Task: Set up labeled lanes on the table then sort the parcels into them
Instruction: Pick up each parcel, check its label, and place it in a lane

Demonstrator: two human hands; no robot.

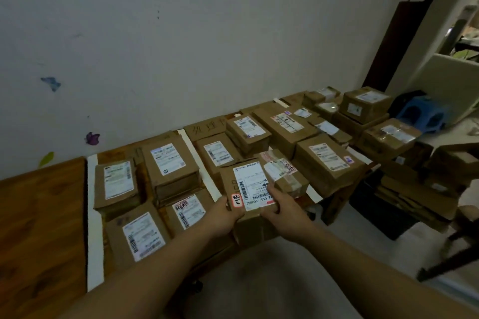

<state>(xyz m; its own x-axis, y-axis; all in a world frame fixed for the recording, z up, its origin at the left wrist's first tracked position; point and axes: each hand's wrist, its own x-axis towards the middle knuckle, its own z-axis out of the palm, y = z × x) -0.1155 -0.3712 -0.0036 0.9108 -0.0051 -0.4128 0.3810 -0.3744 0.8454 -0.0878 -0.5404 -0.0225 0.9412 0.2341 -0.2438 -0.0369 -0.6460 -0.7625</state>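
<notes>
Dim, grainy indoor light, brighter at right, with wide-angle bending and soft blur toward edges.

Single head view, close above table (41,215) near edge, facing forward-down toward wall (181,33).

1. Brown cardboard parcels (171,163), white printed labels with black barcodes.
2. Held parcel (248,186): brown, white label, red-edged sticker (237,201).
3. White tape strips (93,215) across reddish-brown wooden table (41,228).
4. Blue stool (421,114).
5. Blue, purple, green marks on pale wall (181,33).
</notes>
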